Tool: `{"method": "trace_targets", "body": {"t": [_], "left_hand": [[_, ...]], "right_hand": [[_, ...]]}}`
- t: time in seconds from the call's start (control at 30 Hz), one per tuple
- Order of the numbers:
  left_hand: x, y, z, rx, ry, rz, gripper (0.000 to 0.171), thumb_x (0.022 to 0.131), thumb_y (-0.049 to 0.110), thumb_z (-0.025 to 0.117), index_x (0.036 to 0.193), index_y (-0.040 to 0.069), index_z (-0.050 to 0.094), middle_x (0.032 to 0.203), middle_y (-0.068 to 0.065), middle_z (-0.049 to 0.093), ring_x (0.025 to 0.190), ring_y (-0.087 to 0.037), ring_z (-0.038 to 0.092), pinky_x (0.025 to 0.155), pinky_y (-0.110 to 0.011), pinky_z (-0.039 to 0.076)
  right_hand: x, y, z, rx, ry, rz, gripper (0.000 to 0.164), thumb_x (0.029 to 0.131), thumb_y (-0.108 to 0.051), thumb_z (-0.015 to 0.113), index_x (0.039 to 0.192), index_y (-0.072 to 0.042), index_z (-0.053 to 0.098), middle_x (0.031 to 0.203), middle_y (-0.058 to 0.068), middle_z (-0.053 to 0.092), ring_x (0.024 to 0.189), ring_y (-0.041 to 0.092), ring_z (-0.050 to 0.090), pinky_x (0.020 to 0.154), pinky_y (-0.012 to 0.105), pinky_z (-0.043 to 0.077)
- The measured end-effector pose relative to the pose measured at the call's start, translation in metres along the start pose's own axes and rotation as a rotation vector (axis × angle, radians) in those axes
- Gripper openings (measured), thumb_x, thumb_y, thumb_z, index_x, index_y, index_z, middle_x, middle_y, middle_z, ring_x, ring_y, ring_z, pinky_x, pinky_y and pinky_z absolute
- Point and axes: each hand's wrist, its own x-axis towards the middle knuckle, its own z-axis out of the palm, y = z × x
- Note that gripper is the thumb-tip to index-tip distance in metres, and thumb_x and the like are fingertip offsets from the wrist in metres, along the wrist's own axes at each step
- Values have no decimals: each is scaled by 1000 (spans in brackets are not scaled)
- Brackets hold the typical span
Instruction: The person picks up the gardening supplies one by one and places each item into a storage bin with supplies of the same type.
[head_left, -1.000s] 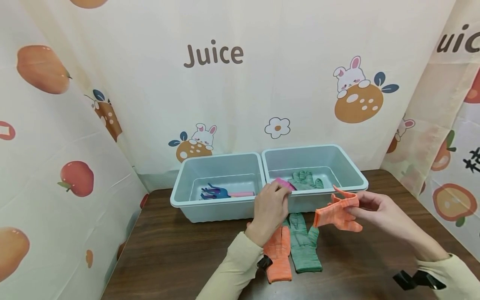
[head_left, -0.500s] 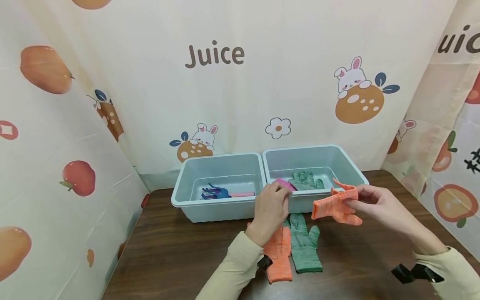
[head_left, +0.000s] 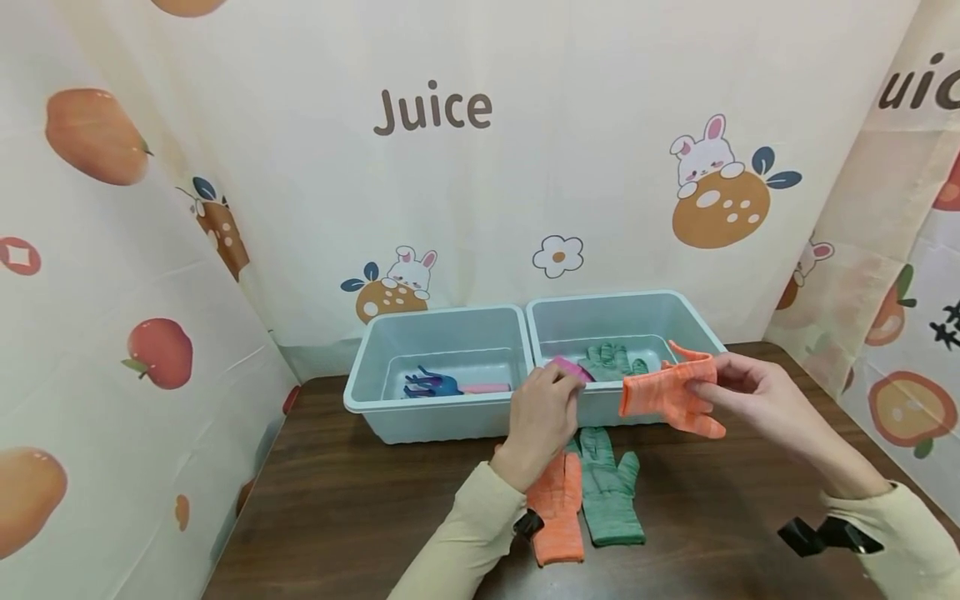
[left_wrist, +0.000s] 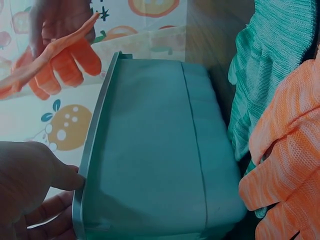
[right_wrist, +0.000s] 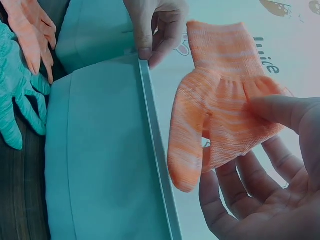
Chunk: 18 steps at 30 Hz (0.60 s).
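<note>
My right hand [head_left: 757,404] pinches an orange knit glove [head_left: 663,392] between thumb and fingers, held up in front of the right light-blue plastic bin [head_left: 622,298]. In the right wrist view the glove's cuff [right_wrist: 225,47] points up and its fingers hang down. My left hand [head_left: 543,417] grips that bin's near rim at its left corner, thumb outside and fingers inside. Right by its fingertips shows a pink thing [head_left: 572,368], partly hidden by the hand. A green knit glove [head_left: 609,360] lies inside the same bin.
On the brown table before the bins lie another orange glove [head_left: 558,517], partly under the left forearm, and a green glove [head_left: 611,500]. The left bin [head_left: 442,317] holds a blue-purple garden hand rake [head_left: 435,383] with a pink handle. A printed curtain [head_left: 480,192] stands behind.
My right hand has lifted the orange glove upward and slightly left, so that it overlaps the right bin's front more. My left hand stays at the rim.
</note>
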Motion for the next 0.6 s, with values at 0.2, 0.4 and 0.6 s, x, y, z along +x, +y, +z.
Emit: {"method": "trace_targets", "body": {"t": [0.2,0.4,0.6], "left_hand": [[0,0,0,8,5,4,12,101,16,73,100,23,83,96,5,71,82,-14,67,66,-24,57],[-1,0,2,-6,4,11,15,101,13,72,101,23,83,98,5,72,84,-13,68,65,-23,57],[-1,-1,0,-13,-8,-3,15,101,13,72,102,22,83,99,6,72,85,-13,69,66,-23,58]], "right_hand": [[5,-3,-1,-25,25,-3,17,100,-18,75,115,-9,73,94,-16,74,81,9,67,69,24,54],[8,-6,-2,-32,16,15,21,101,-21,75,117,-8,72,95,-18,74,82,8,67,68,25,54],[15,-13,-4,-50,0,13,23,103,-23,73,120,-8,71,96,-20,74,84,8,67,67,27,56]]}}
